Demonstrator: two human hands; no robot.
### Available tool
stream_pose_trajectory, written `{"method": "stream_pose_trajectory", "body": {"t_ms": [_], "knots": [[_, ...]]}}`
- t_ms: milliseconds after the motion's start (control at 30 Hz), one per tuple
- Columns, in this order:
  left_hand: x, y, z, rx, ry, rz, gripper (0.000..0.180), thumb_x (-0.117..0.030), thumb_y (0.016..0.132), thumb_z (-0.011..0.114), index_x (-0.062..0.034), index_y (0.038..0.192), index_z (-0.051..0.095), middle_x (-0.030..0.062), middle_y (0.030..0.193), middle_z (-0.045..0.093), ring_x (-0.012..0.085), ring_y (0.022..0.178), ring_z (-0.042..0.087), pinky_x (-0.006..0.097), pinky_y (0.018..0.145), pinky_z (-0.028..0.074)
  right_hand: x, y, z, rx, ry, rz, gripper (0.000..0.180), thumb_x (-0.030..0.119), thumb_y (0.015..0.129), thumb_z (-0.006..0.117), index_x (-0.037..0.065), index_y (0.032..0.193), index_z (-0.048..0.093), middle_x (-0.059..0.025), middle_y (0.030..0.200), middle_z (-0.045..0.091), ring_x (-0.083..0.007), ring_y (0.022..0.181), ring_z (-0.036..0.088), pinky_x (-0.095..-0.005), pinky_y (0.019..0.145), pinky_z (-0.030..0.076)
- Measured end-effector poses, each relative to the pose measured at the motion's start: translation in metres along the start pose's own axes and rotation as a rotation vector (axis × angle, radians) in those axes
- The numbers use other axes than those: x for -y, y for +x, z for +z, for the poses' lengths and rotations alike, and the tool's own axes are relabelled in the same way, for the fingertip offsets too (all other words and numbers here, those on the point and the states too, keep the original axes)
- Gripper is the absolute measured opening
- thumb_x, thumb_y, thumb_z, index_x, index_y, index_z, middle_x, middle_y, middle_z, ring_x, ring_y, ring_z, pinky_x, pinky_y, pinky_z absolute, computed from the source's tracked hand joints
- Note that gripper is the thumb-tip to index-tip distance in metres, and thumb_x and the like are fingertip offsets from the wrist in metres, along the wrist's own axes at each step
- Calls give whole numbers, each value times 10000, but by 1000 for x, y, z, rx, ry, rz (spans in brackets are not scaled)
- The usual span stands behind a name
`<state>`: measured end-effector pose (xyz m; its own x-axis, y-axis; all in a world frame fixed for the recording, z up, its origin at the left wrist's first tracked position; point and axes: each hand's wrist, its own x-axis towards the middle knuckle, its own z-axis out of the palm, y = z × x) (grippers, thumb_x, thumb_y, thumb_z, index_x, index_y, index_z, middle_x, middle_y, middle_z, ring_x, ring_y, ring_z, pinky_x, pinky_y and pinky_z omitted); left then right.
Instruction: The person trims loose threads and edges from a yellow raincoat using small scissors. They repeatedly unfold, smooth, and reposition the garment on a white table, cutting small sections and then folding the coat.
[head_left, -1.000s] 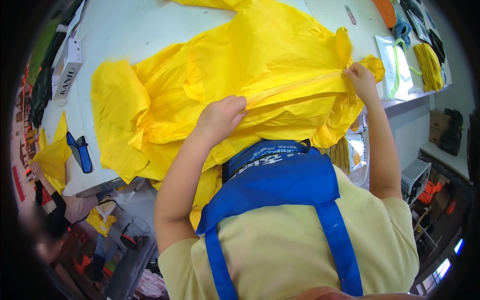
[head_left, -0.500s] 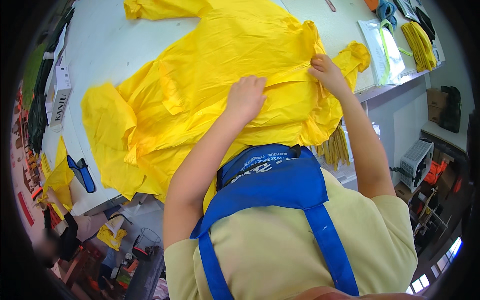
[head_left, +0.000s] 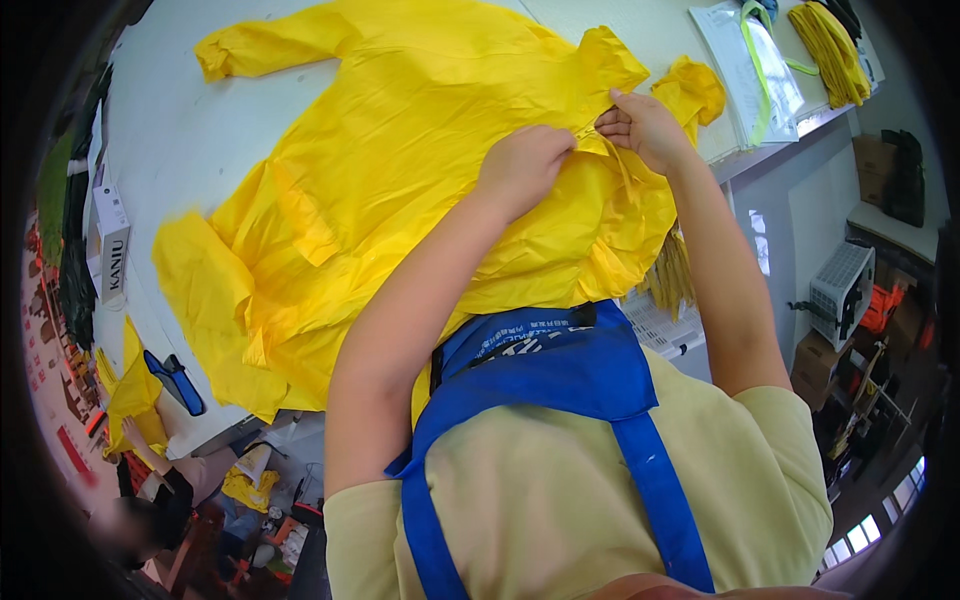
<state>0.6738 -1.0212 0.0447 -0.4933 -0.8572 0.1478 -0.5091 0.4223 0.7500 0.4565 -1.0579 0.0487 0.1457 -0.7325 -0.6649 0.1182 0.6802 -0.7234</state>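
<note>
A yellow raincoat [head_left: 420, 130] lies spread and wrinkled over the white table, one sleeve stretched to the far left. My left hand [head_left: 527, 168] is closed on its front edge near the collar, fingertips pinching the fabric. Just to the right, my right hand [head_left: 645, 130] has its fingers curled at the same edge, close to the collar. A small fastening strip shows between the two hands, though its details are too small to make out. The lower part of the coat hangs over the table's near edge against my blue apron [head_left: 540, 375].
On the table's right lie a clear plastic packet [head_left: 745, 75] and a folded yellow bundle [head_left: 830, 55]. A white box [head_left: 110, 240] and a blue-black item [head_left: 174, 382] are at the left. A person [head_left: 165, 490] handles yellow fabric at lower left. A grey crate [head_left: 840, 285] stands right.
My left hand has moved right and away from me, from lying on the coat to pinching its edge beside my right hand. The coat's collar part has shifted slightly.
</note>
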Motion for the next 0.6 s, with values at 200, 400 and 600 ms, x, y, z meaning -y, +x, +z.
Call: {"method": "stream_pose_trajectory", "body": {"t_ms": [200, 400, 600], "knots": [[8, -12, 0, -81, -108, -5, 122, -72, 786, 599, -60, 906, 614, 104, 889, 630, 296, 853, 599, 395, 748, 485, -1, -20, 7, 62, -48, -90, 197, 129, 882, 581, 17, 1041, 553, -61, 942, 626, -132, 852, 608, -250, 752, 490], [-9, 6, 12, -155, 76, 92, 208, -4, 720, 607, -62, 920, 602, 100, 930, 609, 285, 867, 592, 358, 710, 489, -16, -8, 3, 79, -184, -187, 316, -11, 829, 599, -10, 1133, 510, -62, 941, 626, -108, 861, 602, -223, 749, 483], [-12, 18, 18, -77, 54, 92, 199, 24, 655, 594, -55, 832, 550, 100, 861, 569, 301, 819, 567, 373, 689, 481, -16, -17, -2, -101, -181, -317, 327, 2, 832, 606, -28, 1141, 506, -73, 897, 629, -120, 804, 623, -228, 733, 505]]}}
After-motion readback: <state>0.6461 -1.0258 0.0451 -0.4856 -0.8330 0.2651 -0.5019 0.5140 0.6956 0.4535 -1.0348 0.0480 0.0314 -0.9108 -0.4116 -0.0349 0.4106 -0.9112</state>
